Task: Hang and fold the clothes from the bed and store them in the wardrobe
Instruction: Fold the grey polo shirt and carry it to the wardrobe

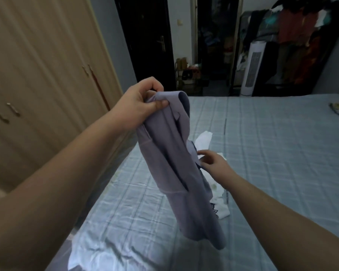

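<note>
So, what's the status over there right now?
Left grip pinches purple shirt by its top, held up over bed. Right grip at shirt's edge, hold unclear. White garment lies behind; wardrobe doors closed.

The room was dim. On my left stood a beige wardrobe (pixel 37 65), doors closed. Ahead, past the blue checked bed (pixel 272 143), I saw a dark door (pixel 145 36) in a grey wall (pixel 110 36), a white tower fan (pixel 251 71) and a crowded clothes rack (pixel 294 32).

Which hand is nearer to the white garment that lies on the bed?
Right. The right hand is low, directly beside the white garment; the left hand is raised well above it, gripping the collar of the purple shirt.
</note>
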